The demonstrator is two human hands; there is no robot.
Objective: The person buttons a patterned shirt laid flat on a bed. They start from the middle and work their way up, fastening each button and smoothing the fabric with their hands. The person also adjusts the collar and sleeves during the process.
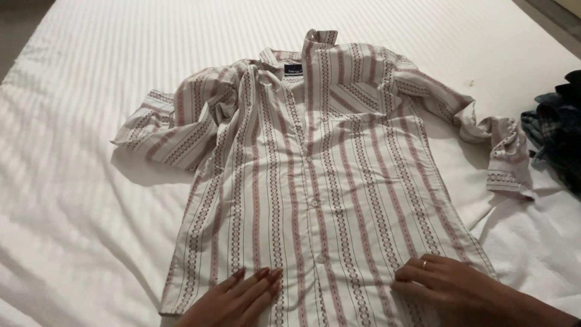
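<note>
Left hand [233,298] flat, fingers spread, pressing the hem of the white long-sleeved shirt with red patterned stripes [315,181]; right hand [445,280], ringed, loose on the same hem, grasping nothing. Shirt lies front-up on the white striped bed sheet [72,181]. Dark checked garment [560,130] at the right edge, apart.

A bed [91,200] with a white striped sheet carries a spread striped button-up shirt [321,181] and dark plaid clothing [560,136] at its right edge.

Dim, warm indoor light from upper right, soft shadows left of the shirt [315,181], mild blur.
</note>
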